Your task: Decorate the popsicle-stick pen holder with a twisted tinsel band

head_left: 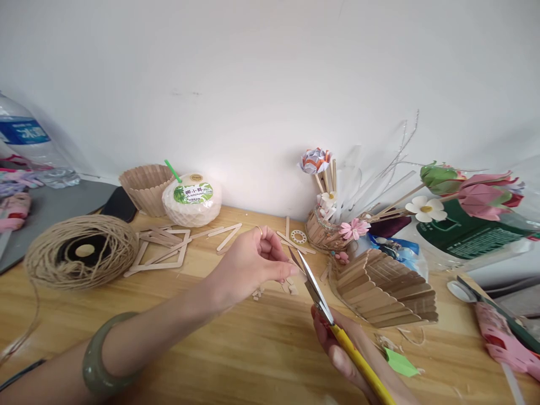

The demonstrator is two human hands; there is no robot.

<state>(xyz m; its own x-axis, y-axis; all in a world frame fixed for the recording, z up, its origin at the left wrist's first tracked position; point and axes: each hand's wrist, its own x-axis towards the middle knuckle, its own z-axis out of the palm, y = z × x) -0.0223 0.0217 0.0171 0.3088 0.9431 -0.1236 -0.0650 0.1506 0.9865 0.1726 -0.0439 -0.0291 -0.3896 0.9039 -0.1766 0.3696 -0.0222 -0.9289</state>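
My right hand (341,349) is closed round scissors (323,309) with yellow handles, their metal blades slightly apart and pointing up and away. Close to the blade tips, my left hand (261,259) pinches thumb against fingers; what lies in the pinch is too small and hidden to make out. Beneath the left fingers, small cut wooden bits (258,293) lie on the wooden table (236,349). Flat craft sticks (230,237) are scattered beyond that hand. To the right of the scissors rests a basket-like form of wooden sticks (379,289).
At left sit a twine roll (80,253), a stick-walled bowl (145,188) and a wrapped coconut (192,199) with a green straw. A stick vase (323,230) with paper flowers stands by the wall. At right lie a green paper scrap (400,363) and a pink glue gun (502,337).
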